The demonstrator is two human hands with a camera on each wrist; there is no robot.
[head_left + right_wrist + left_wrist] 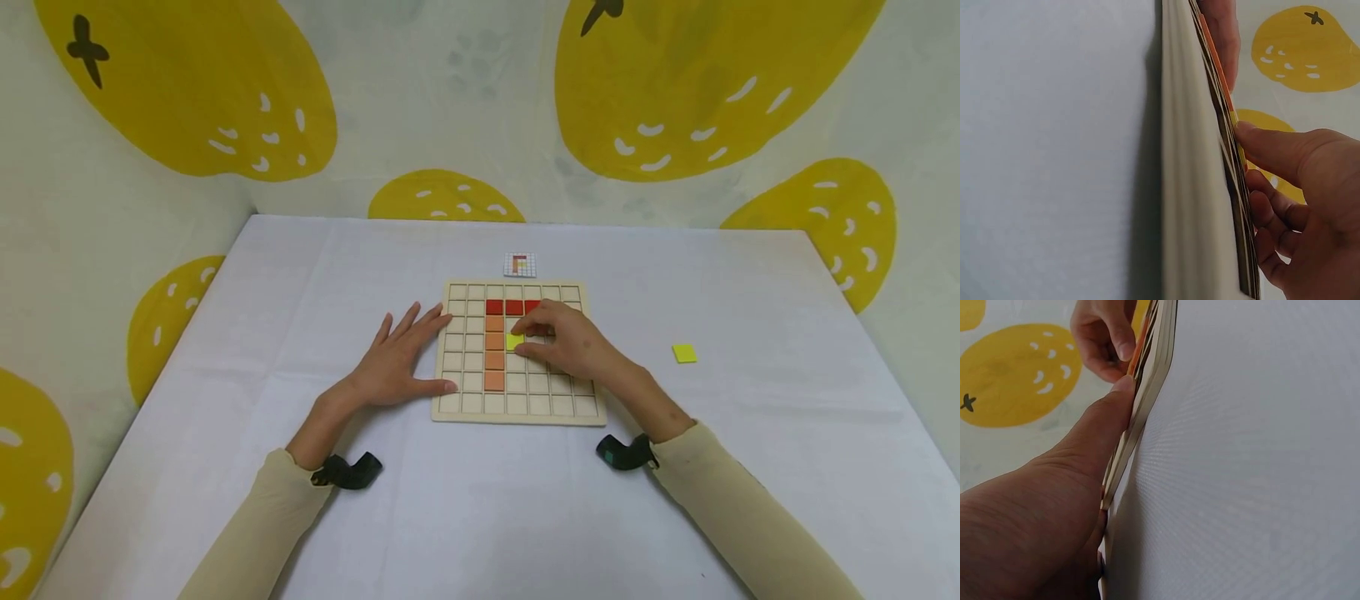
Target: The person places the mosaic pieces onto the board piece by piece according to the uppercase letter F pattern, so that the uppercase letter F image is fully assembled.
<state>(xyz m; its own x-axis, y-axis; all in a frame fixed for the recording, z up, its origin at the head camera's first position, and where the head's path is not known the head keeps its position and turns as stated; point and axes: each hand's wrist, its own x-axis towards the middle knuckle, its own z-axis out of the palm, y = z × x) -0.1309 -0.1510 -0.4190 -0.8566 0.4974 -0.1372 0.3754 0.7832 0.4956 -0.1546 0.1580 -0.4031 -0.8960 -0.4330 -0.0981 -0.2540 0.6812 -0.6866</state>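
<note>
A wooden grid board (pixel 517 407) lies flat on the table. My left hand (pixel 393 362) is spread at its left edge, thumb on the lower left border and fingertips by the upper left. On the board a column of several orange tiles (pixel 494 360) runs below a row of red tiles (pixel 513 307), partly covered by my right hand (pixel 573 340). That hand pinches a yellow tile (pixel 513 342) between thumb and fingers, in a square beside the orange column. In the right wrist view the thumb (pixel 1272 147) touches the tile's edge.
A second yellow tile (pixel 684 353) lies alone on the white tablecloth (pixel 750 467) to the right. A small printed pattern card (pixel 520 265) lies behind the board. A curtain with yellow fruit prints (pixel 480 100) hangs beyond the table's far edge.
</note>
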